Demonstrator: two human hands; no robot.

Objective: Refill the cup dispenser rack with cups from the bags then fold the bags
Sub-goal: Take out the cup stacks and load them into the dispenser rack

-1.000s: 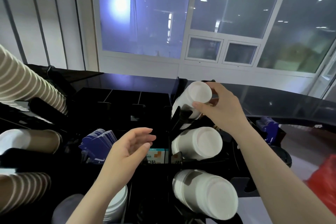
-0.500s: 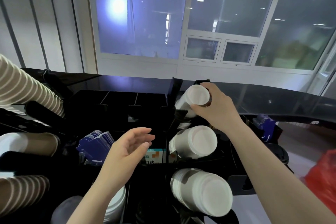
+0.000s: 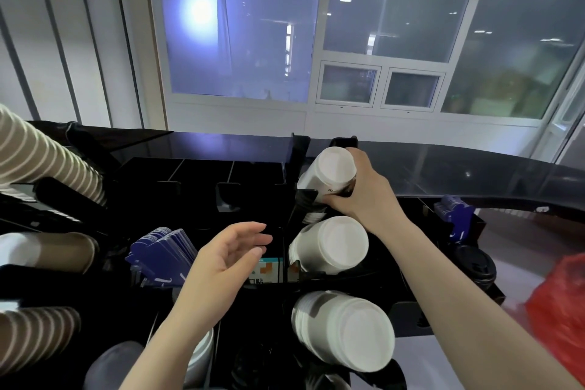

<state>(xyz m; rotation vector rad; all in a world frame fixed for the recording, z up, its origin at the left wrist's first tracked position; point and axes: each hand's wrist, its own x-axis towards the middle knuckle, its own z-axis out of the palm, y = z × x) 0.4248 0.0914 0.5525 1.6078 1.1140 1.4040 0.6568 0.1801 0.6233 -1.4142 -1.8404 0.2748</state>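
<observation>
A black cup dispenser rack [image 3: 205, 174] fills the lower half of the view. My right hand [image 3: 364, 193] grips a stack of white cups [image 3: 332, 172] lying in the rack's top right slot, bottoms toward me. Below it lie two more white cup stacks, one in the middle slot [image 3: 332, 245] and one in the bottom slot [image 3: 345, 329]. My left hand [image 3: 224, 263] hovers with relaxed fingers over the rack's middle and holds nothing. No bag of cups shows.
Striped brown cup stacks [image 3: 47, 161] and a plain brown stack [image 3: 57, 250] lie in the left slots. Blue sleeves [image 3: 164, 255] stand beside my left hand, more at the right [image 3: 452, 214]. Black lids [image 3: 474, 266] and a red bag [image 3: 560, 304] sit at the right.
My right hand has pushed the top white cup stack further back into its slot and shifted its grip down the stack's side. My left hand has stayed in place.
</observation>
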